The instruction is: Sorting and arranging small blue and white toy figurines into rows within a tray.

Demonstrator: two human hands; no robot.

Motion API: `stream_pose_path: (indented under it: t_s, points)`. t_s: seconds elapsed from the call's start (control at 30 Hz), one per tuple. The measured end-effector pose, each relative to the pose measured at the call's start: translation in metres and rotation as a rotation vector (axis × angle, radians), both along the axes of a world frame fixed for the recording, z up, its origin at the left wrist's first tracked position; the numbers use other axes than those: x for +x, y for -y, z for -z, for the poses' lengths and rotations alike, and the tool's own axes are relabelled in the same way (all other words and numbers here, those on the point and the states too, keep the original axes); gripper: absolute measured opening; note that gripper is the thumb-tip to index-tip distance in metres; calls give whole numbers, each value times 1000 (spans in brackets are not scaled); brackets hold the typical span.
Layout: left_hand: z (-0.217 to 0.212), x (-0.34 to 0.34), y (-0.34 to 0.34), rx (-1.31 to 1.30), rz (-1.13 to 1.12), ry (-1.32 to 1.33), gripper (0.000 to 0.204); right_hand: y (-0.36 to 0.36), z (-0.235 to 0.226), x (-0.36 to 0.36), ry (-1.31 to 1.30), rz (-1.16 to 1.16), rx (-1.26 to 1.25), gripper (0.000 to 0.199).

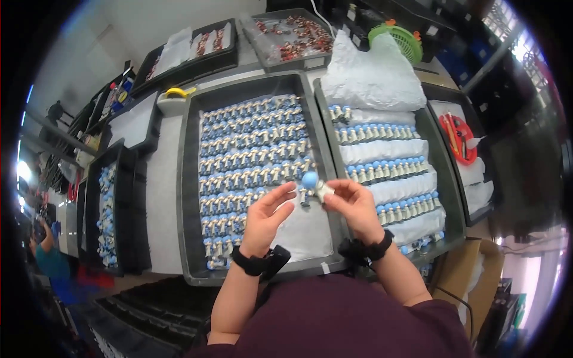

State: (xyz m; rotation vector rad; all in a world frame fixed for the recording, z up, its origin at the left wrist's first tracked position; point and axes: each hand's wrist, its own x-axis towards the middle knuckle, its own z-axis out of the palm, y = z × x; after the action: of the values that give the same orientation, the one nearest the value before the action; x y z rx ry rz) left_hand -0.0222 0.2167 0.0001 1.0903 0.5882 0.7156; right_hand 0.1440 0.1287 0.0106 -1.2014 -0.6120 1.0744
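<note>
My right hand (356, 207) pinches a small figurine (320, 189) with a round blue head and a pale body between thumb and fingertips. The figurine is tilted, its head toward my left hand. My left hand (265, 216) is open beside it, thumb and fingers apart, with nothing in it. Both hands are over a dark tray (323, 143) holding rows of similar blue and white figurines (256, 143) on a pale liner. The liner's lower right part (304, 235) shows bare.
To the right, a second tray (446, 173) has figurines in rows between white padded sheets (382, 190), with a crumpled white wrap (373, 74) at its far end. A narrow bin (122, 179) of figurines is at left. A red round dish (458, 140) and green basket (401, 40) lie beyond.
</note>
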Motion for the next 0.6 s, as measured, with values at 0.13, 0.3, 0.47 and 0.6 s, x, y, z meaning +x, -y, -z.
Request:
stream_pose_path:
  t_s: [0.13, 0.3, 0.47, 0.6]
  points:
    - [-3, -6, 3, -60, -2, -42, 30, -44, 26, 90, 346, 328, 19, 23]
    - [-5, -15, 11, -83, -18, -169, 25, -103, 87, 192, 898, 584, -185, 31]
    - [0, -28, 11, -122, -116, -272, 24, -139, 119, 224, 1057, 565, -288, 29]
    - [2, -43, 16, -89, -207, -302, 23, -162, 135, 223, 1186, 521, -246, 28]
